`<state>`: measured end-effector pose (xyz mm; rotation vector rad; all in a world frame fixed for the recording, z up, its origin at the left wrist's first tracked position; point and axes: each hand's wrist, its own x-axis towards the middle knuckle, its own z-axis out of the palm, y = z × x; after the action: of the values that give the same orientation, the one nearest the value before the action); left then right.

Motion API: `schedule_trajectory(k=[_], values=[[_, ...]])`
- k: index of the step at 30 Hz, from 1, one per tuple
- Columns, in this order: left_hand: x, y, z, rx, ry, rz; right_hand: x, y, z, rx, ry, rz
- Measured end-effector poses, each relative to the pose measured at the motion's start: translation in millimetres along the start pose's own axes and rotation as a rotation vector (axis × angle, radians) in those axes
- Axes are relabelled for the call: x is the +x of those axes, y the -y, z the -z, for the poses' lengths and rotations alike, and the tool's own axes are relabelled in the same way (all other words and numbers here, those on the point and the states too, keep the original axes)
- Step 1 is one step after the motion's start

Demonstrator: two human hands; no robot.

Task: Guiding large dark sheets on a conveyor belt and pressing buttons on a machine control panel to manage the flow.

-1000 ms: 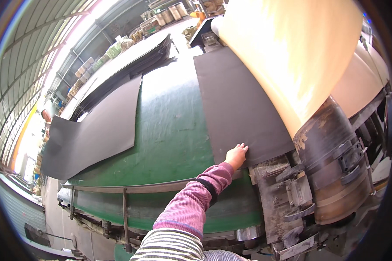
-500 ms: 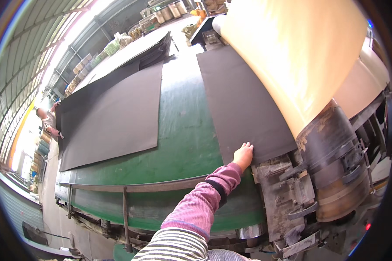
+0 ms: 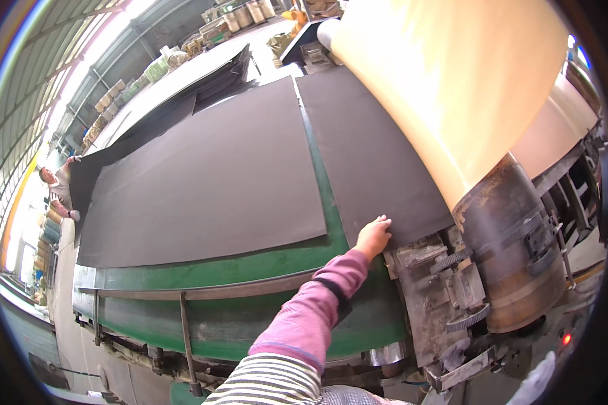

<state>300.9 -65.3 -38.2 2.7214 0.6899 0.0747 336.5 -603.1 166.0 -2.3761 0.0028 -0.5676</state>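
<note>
My left hand [image 3: 374, 237] lies bare on the near edge of a dark sheet [image 3: 378, 148], its fingers stretched out over the surface. That sheet runs under the tan web on the right. A larger dark sheet [image 3: 209, 182] lies flat to its left, with a narrow green strip showing between their edges. Both rest on a green conveyor belt [image 3: 250, 260]. At the lower right, my right hand [image 3: 535, 381] shows partly, in a pale glove, its fingers extended near a red light [image 3: 567, 339]. I see nothing in it.
A co-worker [image 3: 59, 189] stands at the far left, both hands at the big sheet's end. Tan material [image 3: 446, 81] slopes down to a worn roller [image 3: 510, 236] on the right. A metal rail [image 3: 216, 291] borders the belt's near side. Stacked dark sheets [image 3: 213, 77] lie behind.
The larger sheet has slid right, narrowing the green gap beside the other sheet. My left hand stays at that sheet's edge. My gloved right hand has come into view at the lower right.
</note>
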Motion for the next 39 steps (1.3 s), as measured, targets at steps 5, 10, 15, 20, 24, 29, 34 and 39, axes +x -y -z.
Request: schedule_trajectory(k=[5, 10, 15, 20, 24, 29, 34, 39], values=[[-87.4, 102.5, 56.7, -0.001, -0.658, 0.032, -50.9, 5.2, -30.6, 0.14, 0.281, 0.024], [-228.2, 312.9, 80.6, 0.205, -0.288, 0.783, -95.8, 123.3, -112.5, 0.305, 0.56, 0.429], [-279.9, 352.2, 122.9, 0.166, -0.284, 0.714, -128.3, 243.6, -219.7, 0.425, 0.779, 0.692], [-299.0, 335.1, 116.7, 0.172, -0.14, 0.719, -154.1, 316.7, -340.2, -0.275, 1.091, 0.58], [-358.9, 366.7, 134.5, -0.125, -0.048, 0.588, -193.5, 341.6, -353.9, -0.363, 1.084, 0.542], [-412.0, 435.4, 125.0, 0.209, -0.303, 0.943, -182.3, 313.4, -380.7, -0.405, 1.053, 0.542], [-451.8, 427.8, 157.4, 0.019, -0.196, 0.836, -176.3, 327.8, -380.8, -0.398, 0.925, 0.581], [-419.2, 412.4, 146.3, 0.068, -0.145, 0.743, -176.2, 325.3, -395.5, -0.595, 0.874, 0.504]])
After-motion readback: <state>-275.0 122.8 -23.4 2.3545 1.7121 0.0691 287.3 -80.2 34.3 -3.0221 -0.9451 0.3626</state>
